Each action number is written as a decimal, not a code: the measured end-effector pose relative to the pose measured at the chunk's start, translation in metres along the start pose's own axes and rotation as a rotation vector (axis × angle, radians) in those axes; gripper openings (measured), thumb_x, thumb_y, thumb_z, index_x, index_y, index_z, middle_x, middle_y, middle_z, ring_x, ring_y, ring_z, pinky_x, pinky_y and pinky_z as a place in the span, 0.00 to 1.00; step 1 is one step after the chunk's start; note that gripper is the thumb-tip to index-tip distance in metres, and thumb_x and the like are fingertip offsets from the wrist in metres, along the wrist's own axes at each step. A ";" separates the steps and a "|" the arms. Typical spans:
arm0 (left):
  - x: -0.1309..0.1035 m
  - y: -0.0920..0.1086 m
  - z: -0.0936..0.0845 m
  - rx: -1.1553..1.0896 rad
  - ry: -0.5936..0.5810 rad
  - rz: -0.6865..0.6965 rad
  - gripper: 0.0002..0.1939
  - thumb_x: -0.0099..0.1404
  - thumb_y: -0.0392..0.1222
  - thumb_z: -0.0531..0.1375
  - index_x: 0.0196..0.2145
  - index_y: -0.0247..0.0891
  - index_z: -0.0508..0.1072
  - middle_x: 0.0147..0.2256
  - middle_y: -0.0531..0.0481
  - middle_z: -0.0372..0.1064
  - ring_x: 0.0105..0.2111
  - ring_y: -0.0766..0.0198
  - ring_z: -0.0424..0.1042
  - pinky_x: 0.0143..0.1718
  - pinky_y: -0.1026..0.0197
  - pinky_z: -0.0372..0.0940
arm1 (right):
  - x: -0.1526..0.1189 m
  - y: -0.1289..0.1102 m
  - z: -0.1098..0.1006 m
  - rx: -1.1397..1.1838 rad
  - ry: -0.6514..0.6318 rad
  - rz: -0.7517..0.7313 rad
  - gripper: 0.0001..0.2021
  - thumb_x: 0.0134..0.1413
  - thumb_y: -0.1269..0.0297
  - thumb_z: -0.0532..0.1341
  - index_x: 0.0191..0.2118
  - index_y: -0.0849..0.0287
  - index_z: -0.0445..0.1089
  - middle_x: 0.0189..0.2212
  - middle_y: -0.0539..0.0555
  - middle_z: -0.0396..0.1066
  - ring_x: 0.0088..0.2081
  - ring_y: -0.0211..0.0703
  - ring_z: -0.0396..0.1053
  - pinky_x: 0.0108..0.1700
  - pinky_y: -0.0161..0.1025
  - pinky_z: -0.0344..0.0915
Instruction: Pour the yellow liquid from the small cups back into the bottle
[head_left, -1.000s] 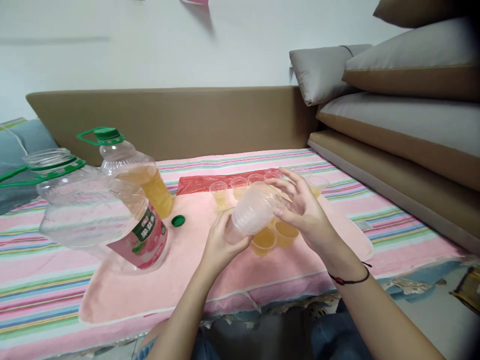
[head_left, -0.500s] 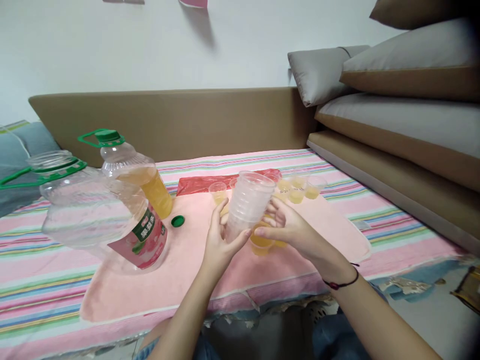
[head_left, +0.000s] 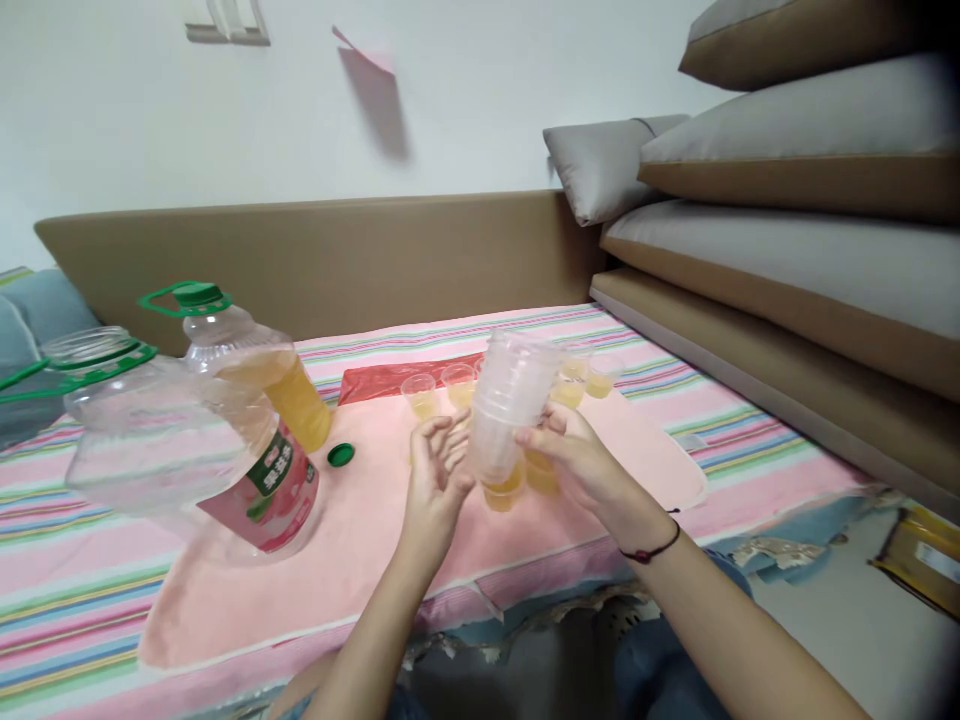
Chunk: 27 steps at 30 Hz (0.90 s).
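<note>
My right hand (head_left: 581, 455) grips the stack (head_left: 510, 405) of clear cups, thumb in front, holding it up over the mat (head_left: 247, 620), rims upward and leaning slightly right. My left hand (head_left: 435, 485) is open, fingers loosely curled, just beside the stack's lower end; I cannot tell whether its fingertips touch. Poured cups (head_left: 502, 492) of yellow drink stand behind and below the stack, some partly hidden by it. To my left are the uncapped bottle (head_left: 165, 440), the capped bottle (head_left: 292, 400) and a green cap (head_left: 341, 455).
</note>
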<state>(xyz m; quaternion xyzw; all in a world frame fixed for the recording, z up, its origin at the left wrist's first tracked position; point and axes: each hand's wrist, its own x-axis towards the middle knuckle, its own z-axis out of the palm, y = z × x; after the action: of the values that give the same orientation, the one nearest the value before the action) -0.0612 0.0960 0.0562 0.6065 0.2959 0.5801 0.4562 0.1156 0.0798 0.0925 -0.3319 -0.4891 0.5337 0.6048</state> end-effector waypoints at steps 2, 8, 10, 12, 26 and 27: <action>0.003 0.001 -0.005 0.054 0.064 0.053 0.36 0.55 0.72 0.62 0.49 0.44 0.60 0.58 0.36 0.65 0.55 0.50 0.70 0.54 0.47 0.66 | 0.007 -0.008 -0.024 -0.029 0.143 -0.075 0.25 0.37 0.56 0.76 0.43 0.55 0.73 0.47 0.55 0.77 0.51 0.52 0.73 0.55 0.49 0.69; 0.016 -0.003 -0.038 0.247 0.286 0.066 0.24 0.59 0.54 0.66 0.47 0.43 0.65 0.56 0.41 0.67 0.57 0.51 0.68 0.57 0.45 0.63 | 0.021 -0.016 -0.149 -0.183 0.674 -0.309 0.29 0.28 0.60 0.77 0.41 0.56 0.70 0.45 0.54 0.76 0.51 0.49 0.72 0.57 0.47 0.66; 0.019 -0.012 -0.050 0.288 0.343 0.032 0.23 0.57 0.53 0.68 0.46 0.43 0.65 0.54 0.43 0.68 0.57 0.51 0.69 0.58 0.45 0.63 | 0.021 -0.011 -0.190 -0.268 0.805 -0.339 0.29 0.26 0.58 0.76 0.40 0.57 0.69 0.43 0.55 0.75 0.49 0.49 0.72 0.55 0.48 0.67; 0.020 -0.021 -0.061 0.295 0.368 -0.016 0.24 0.56 0.53 0.69 0.44 0.43 0.65 0.53 0.44 0.69 0.56 0.51 0.70 0.57 0.44 0.64 | 0.019 -0.006 -0.223 -0.303 0.873 -0.343 0.31 0.24 0.56 0.76 0.40 0.57 0.69 0.42 0.56 0.75 0.47 0.51 0.73 0.53 0.49 0.68; 0.005 -0.027 -0.106 0.408 0.371 -0.203 0.33 0.46 0.61 0.72 0.44 0.45 0.68 0.49 0.46 0.71 0.53 0.43 0.70 0.62 0.29 0.57 | 0.027 0.044 -0.306 -0.362 0.981 -0.221 0.32 0.24 0.53 0.74 0.41 0.58 0.68 0.43 0.59 0.73 0.45 0.50 0.71 0.48 0.45 0.68; 0.005 -0.027 -0.109 0.411 0.375 -0.205 0.33 0.45 0.62 0.72 0.43 0.45 0.68 0.49 0.47 0.71 0.52 0.42 0.71 0.62 0.28 0.57 | 0.027 0.045 -0.307 -0.366 0.984 -0.218 0.32 0.25 0.53 0.73 0.42 0.58 0.68 0.43 0.59 0.73 0.46 0.50 0.71 0.48 0.44 0.68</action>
<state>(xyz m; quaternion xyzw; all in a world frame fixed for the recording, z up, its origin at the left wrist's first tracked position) -0.1614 0.1340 0.0239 0.5353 0.5458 0.5609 0.3176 0.3902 0.1527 -0.0348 -0.5900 -0.2645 0.1553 0.7469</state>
